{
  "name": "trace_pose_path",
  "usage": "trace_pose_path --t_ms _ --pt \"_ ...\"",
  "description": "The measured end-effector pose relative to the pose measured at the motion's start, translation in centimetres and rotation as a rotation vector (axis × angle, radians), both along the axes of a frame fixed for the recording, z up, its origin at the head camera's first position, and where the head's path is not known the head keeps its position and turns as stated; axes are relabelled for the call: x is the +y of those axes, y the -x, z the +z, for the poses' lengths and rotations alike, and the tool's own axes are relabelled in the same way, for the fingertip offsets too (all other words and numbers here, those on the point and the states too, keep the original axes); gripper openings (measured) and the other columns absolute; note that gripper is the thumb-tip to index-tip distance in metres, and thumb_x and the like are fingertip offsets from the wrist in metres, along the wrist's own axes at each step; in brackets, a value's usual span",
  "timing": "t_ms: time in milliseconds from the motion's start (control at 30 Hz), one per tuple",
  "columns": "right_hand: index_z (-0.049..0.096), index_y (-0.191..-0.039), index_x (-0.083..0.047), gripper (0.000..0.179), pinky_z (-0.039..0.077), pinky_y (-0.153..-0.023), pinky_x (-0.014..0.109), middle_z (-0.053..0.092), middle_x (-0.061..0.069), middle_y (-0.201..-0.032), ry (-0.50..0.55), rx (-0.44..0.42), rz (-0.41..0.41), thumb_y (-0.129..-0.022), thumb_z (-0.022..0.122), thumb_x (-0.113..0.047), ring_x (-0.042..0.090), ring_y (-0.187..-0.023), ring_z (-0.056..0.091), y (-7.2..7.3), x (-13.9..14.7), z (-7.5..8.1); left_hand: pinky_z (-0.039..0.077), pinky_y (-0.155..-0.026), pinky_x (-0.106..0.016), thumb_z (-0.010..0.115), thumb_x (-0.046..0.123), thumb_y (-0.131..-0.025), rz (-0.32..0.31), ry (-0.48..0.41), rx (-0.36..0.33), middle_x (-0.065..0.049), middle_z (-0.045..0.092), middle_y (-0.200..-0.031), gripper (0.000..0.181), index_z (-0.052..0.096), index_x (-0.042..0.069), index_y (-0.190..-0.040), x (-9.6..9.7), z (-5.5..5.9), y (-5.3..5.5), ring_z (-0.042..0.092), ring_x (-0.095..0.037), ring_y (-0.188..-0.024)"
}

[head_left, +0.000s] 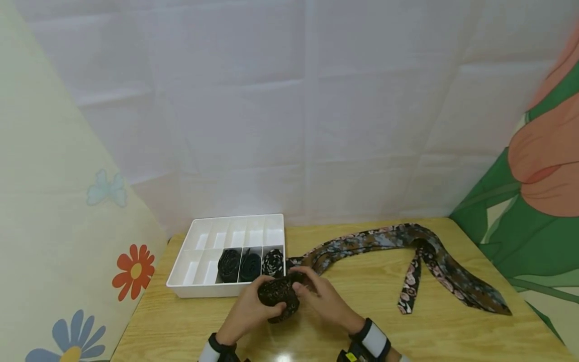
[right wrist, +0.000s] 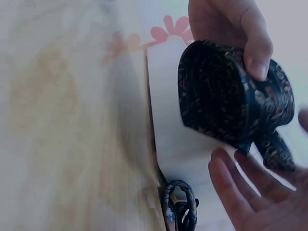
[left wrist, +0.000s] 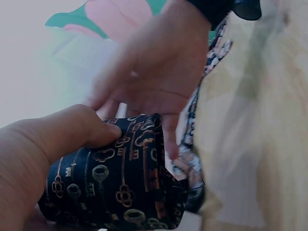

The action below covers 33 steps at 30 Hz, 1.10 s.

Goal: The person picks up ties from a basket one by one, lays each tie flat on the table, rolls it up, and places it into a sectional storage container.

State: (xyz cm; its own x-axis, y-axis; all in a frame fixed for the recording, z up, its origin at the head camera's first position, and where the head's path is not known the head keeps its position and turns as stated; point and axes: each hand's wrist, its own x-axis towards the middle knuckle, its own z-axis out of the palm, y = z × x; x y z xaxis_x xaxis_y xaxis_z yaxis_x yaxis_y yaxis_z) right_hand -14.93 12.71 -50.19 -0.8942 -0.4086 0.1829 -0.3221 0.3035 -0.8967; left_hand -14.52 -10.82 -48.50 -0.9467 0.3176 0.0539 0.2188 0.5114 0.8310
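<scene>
A dark necktie (head_left: 278, 296) with a gold key print is wound into a thick roll, held above the table's front part. My left hand (head_left: 250, 305) grips it, thumb on the outer layer and fingers around the side. A short loose end (right wrist: 275, 150) hangs off the roll in the right wrist view. Close by that end is my right hand (head_left: 326, 302), its fingers extended beside the roll, palm towards it in the left wrist view (left wrist: 159, 72). In the right wrist view the spiral layers face the camera.
Behind the hands, a white divided tray (head_left: 181, 290) holds three rolled dark neckties (head_left: 250, 265) in its front right compartments. A floral necktie (head_left: 375, 240) lies loosely across the wooden table (head_left: 362, 281) at the right, bent back on itself. A white cloth (head_left: 235, 125) hangs behind.
</scene>
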Motion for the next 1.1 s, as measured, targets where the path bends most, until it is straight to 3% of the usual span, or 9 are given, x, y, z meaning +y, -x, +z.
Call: trace_pose_path --t_ms 100,267,400,633,900,1100 --pt "0.047 -0.153 -0.001 0.047 0.061 -0.088 0.037 0.068 0.02 -0.13 0.01 -0.017 -0.054 -0.116 0.044 -0.029 0.029 -0.106 0.072 1.0 -0.2 0.0 0.062 -0.088 -0.051 0.09 0.029 -0.08 0.036 -0.007 0.015 -0.022 0.071 -0.127 0.065 0.065 0.003 -0.134 -0.4 0.8 0.5 0.071 -0.035 -0.111" --pt "0.05 -0.147 -0.001 0.044 0.06 -0.079 0.036 0.073 0.014 -0.116 -0.02 -0.018 -0.101 -0.115 0.047 -0.03 0.03 -0.097 0.071 2.4 -0.9 0.2 0.063 -0.087 -0.052 0.089 0.028 -0.081 0.109 -0.001 0.055 -0.023 0.072 -0.127 0.063 0.066 0.005 -0.135 -1.1 2.0 1.8 0.073 -0.038 -0.111" --pt "0.053 -0.145 -0.002 0.046 0.053 -0.069 0.028 0.073 0.008 -0.103 -0.088 -0.029 -0.121 -0.113 0.053 -0.034 0.02 -0.082 0.068 3.2 -1.6 0.1 0.062 -0.089 -0.053 0.09 0.027 -0.082 0.169 0.003 0.092 -0.022 0.072 -0.127 0.061 0.066 0.006 -0.134 -1.5 2.7 3.1 0.072 -0.039 -0.113" --pt "0.056 -0.141 0.001 0.048 0.05 -0.065 0.026 0.072 0.002 -0.092 -0.147 -0.027 -0.139 -0.109 0.06 -0.034 0.009 -0.075 0.063 4.3 -2.7 -0.3 0.062 -0.084 -0.048 0.088 0.024 -0.083 0.244 -0.015 0.134 -0.022 0.074 -0.121 0.061 0.063 0.001 -0.134 -2.3 4.0 5.6 0.073 -0.034 -0.105" --pt "0.056 -0.138 0.0 0.046 0.049 -0.06 0.026 0.071 0.001 -0.089 -0.168 -0.039 -0.15 -0.107 0.063 -0.032 0.01 -0.067 0.06 4.5 -3.1 -0.3 0.06 -0.08 -0.047 0.086 0.023 -0.084 0.332 -0.03 0.155 -0.024 0.073 -0.117 0.059 0.06 -0.001 -0.132 -3.6 4.1 8.4 0.072 -0.034 -0.099" --pt "0.054 -0.14 0.0 0.048 0.047 -0.061 0.026 0.072 0.002 -0.091 -0.172 -0.067 -0.143 -0.107 0.063 -0.034 0.012 -0.071 0.06 4.7 -3.1 -0.4 0.059 -0.087 -0.052 0.084 0.023 -0.085 0.401 -0.028 0.183 -0.027 0.072 -0.119 0.058 0.059 -0.005 -0.13 -4.6 4.1 10.4 0.071 -0.038 -0.103"
